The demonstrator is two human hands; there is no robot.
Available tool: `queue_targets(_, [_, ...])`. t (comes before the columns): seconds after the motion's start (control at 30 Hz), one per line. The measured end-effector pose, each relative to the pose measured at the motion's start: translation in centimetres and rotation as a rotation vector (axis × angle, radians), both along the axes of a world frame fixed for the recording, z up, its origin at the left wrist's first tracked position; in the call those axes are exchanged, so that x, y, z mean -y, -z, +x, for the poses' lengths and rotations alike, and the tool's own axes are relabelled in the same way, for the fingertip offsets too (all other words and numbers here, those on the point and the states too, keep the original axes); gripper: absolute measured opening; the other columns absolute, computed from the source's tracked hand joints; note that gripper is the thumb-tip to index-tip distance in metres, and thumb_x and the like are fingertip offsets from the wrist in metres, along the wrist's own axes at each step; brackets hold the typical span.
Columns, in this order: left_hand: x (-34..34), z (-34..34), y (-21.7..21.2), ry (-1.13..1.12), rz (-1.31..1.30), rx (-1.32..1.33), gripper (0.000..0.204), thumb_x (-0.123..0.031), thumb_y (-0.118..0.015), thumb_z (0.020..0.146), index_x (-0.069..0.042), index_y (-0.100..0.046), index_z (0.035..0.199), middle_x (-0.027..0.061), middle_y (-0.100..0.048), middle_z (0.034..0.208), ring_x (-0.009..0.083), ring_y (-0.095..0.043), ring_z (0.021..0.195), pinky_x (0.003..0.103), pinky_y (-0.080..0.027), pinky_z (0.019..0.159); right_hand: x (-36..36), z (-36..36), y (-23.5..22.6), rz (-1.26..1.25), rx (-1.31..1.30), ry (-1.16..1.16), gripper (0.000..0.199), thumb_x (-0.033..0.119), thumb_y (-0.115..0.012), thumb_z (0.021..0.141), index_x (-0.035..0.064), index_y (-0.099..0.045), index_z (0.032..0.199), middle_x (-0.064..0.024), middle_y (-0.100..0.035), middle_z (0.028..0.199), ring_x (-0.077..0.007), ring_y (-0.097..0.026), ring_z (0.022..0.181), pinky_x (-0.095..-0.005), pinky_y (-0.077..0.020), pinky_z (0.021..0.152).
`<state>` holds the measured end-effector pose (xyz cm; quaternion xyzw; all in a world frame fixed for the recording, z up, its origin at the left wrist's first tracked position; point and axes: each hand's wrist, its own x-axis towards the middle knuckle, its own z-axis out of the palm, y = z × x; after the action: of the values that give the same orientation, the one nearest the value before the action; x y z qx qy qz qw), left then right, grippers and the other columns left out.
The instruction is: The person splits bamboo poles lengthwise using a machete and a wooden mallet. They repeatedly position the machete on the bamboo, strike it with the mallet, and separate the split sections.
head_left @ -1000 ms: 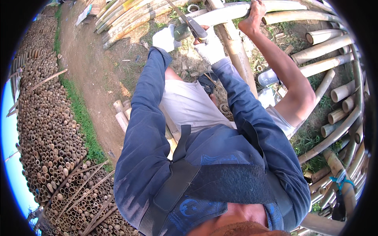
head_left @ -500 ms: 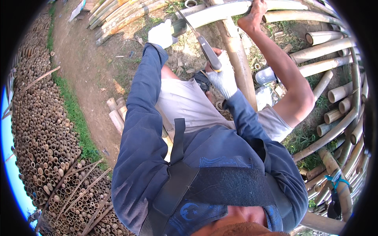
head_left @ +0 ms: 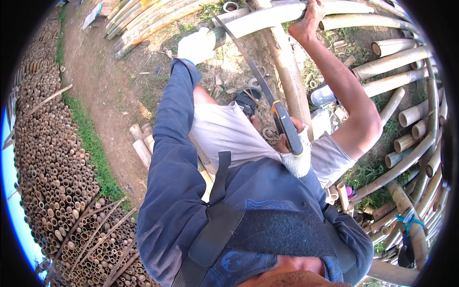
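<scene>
My left hand (head_left: pixel 196 46), in a white glove, is closed round the cut end of a thick pale-green bamboo pole (head_left: pixel 260 20). My right hand (head_left: pixel 297 148), gloved with bare fingertips showing, grips the black and orange handle of a hand saw (head_left: pixel 284 126) close to my lap. The saw's long, slightly curved blade (head_left: pixel 244 55) runs up and left, its far part crossing the pole just right of my left hand. My bare foot (head_left: pixel 307 21) rests on the pole farther right. Another bamboo pole (head_left: pixel 287 71) passes beneath it as a support.
Several bamboo poles (head_left: pixel 392 57) lie on the right, some curved. More poles (head_left: pixel 158 21) rest at the far left. A large stack of cut bamboo (head_left: pixel 57 162) fills the left side along a grass strip (head_left: pixel 88 136). A sandal (head_left: pixel 247 101) and bamboo rings lie on the ground.
My right hand has drawn the saw back toward my body, down and to the right, so more blade shows. My left hand and foot stay on the pole.
</scene>
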<state>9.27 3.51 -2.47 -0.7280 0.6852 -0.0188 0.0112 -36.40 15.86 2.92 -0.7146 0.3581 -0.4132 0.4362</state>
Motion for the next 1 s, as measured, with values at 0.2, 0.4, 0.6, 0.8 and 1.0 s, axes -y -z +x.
queue_targets(0.2, [-0.3, -1.7, -1.8, -0.114, -0.037, -0.056, 0.083, -0.050, -0.090, 0.073, -0.009, -0.062, 0.139, 0.0201, -0.077, 0.115, 0.0385, -0.076, 0.106, 0.049, -0.060, 0.094, 17.0, 21.9, 3.0, 0.121, 0.189, -0.038, 0.054, 0.012, -0.080, 0.086, 0.0054, -0.058, 0.135, -0.0163, -0.071, 0.115, -0.0252, -0.071, 0.099, -0.0377, -0.0562, 0.089])
queue_targets(0.4, [0.2, -2.1, -3.7, -0.001, 0.128, 0.044, 0.085, -0.048, -0.091, 0.071, -0.007, -0.060, 0.138, 0.0226, -0.076, 0.114, 0.0392, -0.075, 0.106, 0.048, -0.061, 0.092, 6.9, 9.5, 4.3, 0.071, 0.112, -0.016, 0.053, -0.001, -0.067, 0.086, 0.0023, -0.056, 0.138, -0.0123, -0.067, 0.116, -0.0199, -0.069, 0.095, -0.0329, -0.0574, 0.085])
queue_targets(0.6, [0.4, -1.7, -2.9, -0.106, 0.117, -0.097, 0.081, -0.049, -0.090, 0.074, -0.007, -0.058, 0.136, 0.0193, -0.077, 0.113, 0.0390, -0.075, 0.105, 0.049, -0.060, 0.091, -1.3, 0.2, 1.8, 0.028, 0.196, 0.036, 0.023, 0.014, -0.064, 0.107, 0.0008, -0.065, 0.125, -0.0163, -0.071, 0.114, -0.0177, -0.072, 0.095, -0.0350, -0.0586, 0.079])
queue_targets(0.8, [0.4, -2.2, -3.4, -0.172, 0.061, -0.113, 0.092, -0.054, -0.089, 0.070, -0.010, -0.059, 0.146, 0.0200, -0.077, 0.122, 0.0386, -0.075, 0.114, 0.048, -0.059, 0.099, 15.6, 19.9, 0.9, 0.279, 0.196, -0.133, 0.050, 0.014, -0.077, 0.087, 0.0058, -0.060, 0.134, -0.0155, -0.070, 0.120, -0.0269, -0.071, 0.109, -0.0406, -0.0561, 0.096])
queue_targets(1.0, [0.9, -1.3, -2.5, 0.002, 0.199, 0.150, 0.093, -0.064, -0.087, 0.075, -0.005, -0.063, 0.142, 0.0235, -0.072, 0.128, 0.0405, -0.074, 0.111, 0.050, -0.059, 0.097, 6.0, 9.3, 5.0, 0.132, 0.045, -0.008, 0.059, 0.002, -0.071, 0.086, 0.0102, -0.058, 0.143, -0.0121, -0.069, 0.113, -0.0224, -0.069, 0.096, -0.0343, -0.0570, 0.087])
